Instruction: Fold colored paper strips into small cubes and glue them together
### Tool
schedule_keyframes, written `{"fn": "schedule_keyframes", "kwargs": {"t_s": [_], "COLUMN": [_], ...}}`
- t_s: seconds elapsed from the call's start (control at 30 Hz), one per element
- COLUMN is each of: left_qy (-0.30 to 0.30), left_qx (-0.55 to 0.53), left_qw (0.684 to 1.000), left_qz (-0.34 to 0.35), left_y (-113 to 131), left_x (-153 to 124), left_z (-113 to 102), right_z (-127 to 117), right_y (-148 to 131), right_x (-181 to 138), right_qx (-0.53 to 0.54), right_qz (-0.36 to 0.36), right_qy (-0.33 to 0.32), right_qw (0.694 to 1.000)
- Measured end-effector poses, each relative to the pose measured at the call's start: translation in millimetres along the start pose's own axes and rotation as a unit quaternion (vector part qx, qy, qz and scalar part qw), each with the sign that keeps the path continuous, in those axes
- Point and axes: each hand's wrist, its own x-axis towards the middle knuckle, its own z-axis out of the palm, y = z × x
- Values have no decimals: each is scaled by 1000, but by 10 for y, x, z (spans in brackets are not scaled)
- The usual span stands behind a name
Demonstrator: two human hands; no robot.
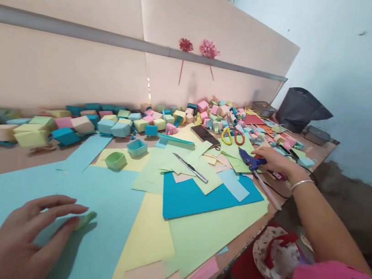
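At the lower left, my left hand [30, 237] pinches a small green piece of folded paper [86, 220] between thumb and fingers, just over a large light-blue sheet [108, 202]. Toward the right edge of the table, my right hand [274, 163] has its fingers closed round the handle of a blue glue gun [248, 159]. A whitish glue stick [267, 191] sticks out of the gun's back end. Part of the handle is hidden by my fingers. Two small open paper boxes, one green [115, 161] and one light blue [137, 148], stand beyond my left hand.
A craft knife [190, 168] lies on loose paper sheets and a dark-blue sheet [194, 200]. Scissors with yellow and red handles [233, 137] and a phone [204, 135] lie behind. Many coloured paper boxes [120, 128] line the wall. A black bag [301, 109] stands far right.
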Motion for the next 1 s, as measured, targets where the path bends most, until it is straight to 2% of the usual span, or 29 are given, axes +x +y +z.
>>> {"fn": "schedule_keyframes", "kwargs": {"t_s": [0.07, 0.17, 0.33, 0.43, 0.53, 0.6, 0.67, 0.77, 0.9, 1.0], "left_qy": [-3, 10, 6, -6, -13, -43, -101, -159, -136, -96], "left_qx": [-3, -16, -37, -57, -116, -144, -161, -168, -149, -122], "left_qw": [999, 995, 994, 992, 982, 968, 943, 911, 915, 928], "left_qz": [42, 93, 105, 111, 146, 200, 272, 342, 350, 340], "left_y": [79, 191, 239, 264, 369, 461, 540, 596, 575, 546], "left_x": [23, 57, 60, 22, -42, -90, -128, -154, -152, -161], "left_z": [-40, -98, -124, -108, -111, -130, -156, -184, -165, -117], "right_z": [-57, -176, -418, -474, -428, -370, -314, -270, -332, -537], "right_y": [-87, -374, -1017, -1336, -1557, -1655, -1720, -1768, -1789, -1788], "right_x": [66, 139, 350, 617, 927, 1096, 1212, 1289, 1277, 1229], "right_qx": [-37, -81, -116, -109, -94, -88, -89, -100, -120, -135], "right_qz": [14, 28, 42, 4, -57, -108, -145, -158, -116, -36], "right_qy": [-3, -4, 7, 4, -7, -21, -36, -48, -57, -32], "right_qw": [999, 996, 992, 994, 994, 990, 985, 981, 984, 990]}}
